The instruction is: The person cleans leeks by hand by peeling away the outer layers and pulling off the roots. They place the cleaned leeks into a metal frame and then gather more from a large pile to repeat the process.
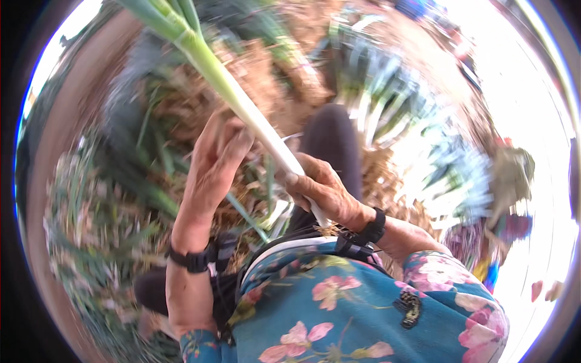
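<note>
A long leek [242,103] slants across my front, its green top at the upper left and its white root end with brown roots near my waist. My right hand [324,189] is closed around the white lower shank, thumb on top. Beside the middle of the shank is my left hand [219,154], its fingers curled inward close to the stalk. What those fingers hold, if anything, is blurred and partly hidden.
Rows of leeks [387,103] lie on the ground to the right, roots toward me. Loose green leaves and trimmings [91,224] are heaped at the left. A bundle of leeks [302,72] lies ahead. My dark-clad knee [333,139] rises between.
</note>
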The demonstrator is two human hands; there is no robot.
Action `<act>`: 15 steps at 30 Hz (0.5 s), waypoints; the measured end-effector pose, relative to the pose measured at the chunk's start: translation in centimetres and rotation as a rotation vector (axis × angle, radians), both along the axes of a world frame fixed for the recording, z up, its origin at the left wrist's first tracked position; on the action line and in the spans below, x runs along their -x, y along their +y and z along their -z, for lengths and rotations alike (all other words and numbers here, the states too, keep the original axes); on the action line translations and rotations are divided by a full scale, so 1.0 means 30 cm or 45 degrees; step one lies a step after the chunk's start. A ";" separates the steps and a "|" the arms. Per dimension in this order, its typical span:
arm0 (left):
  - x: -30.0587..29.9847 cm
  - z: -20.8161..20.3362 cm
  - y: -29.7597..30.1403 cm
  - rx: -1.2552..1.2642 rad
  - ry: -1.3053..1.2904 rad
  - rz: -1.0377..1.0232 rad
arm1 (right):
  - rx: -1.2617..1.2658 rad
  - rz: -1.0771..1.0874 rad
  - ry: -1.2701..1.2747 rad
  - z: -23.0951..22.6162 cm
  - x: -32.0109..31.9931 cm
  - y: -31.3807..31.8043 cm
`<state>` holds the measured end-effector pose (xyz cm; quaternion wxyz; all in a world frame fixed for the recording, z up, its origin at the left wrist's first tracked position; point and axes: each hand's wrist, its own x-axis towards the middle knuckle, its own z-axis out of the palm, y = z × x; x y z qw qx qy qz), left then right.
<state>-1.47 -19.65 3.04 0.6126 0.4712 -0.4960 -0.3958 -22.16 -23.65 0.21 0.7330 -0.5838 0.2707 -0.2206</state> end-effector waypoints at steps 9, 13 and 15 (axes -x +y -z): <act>-0.029 0.111 -0.149 -0.334 -0.063 -0.075 | 0.095 1.466 -0.096 0.115 0.658 -0.110; -0.173 0.183 -0.090 -0.545 -0.030 -0.212 | 0.102 1.980 0.011 0.224 1.035 -0.140; -0.269 0.250 -0.047 -0.616 0.007 -0.243 | 0.103 2.124 -0.042 0.348 1.350 -0.137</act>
